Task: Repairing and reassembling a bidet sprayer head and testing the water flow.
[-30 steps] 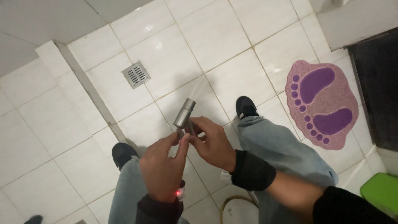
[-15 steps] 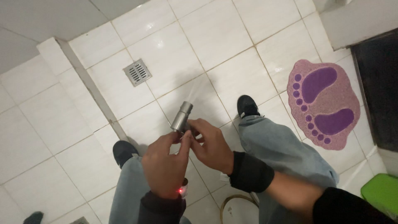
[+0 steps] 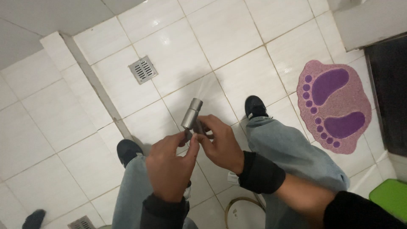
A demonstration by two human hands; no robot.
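The head camera looked down at a white tiled floor point(image 3: 237, 38). The landmark was the metal spray nozzle point(image 3: 191, 113), a short grey cylinder held above the tiles, tilted, with a thin spray of water leaving its upper end. Far left of the nozzle and higher, a square metal drain grate point(image 3: 143, 69) sat in the floor. Just below-left of the nozzle, the left hand point(image 3: 171, 165) was closed, its fingertips pinching the lower end of the nozzle. Just below-right of the nozzle, the right hand point(image 3: 220, 144) also gripped that lower end, fingers curled around it. Far right of the nozzle lay a pink mat point(image 3: 335, 104) with purple footprints.
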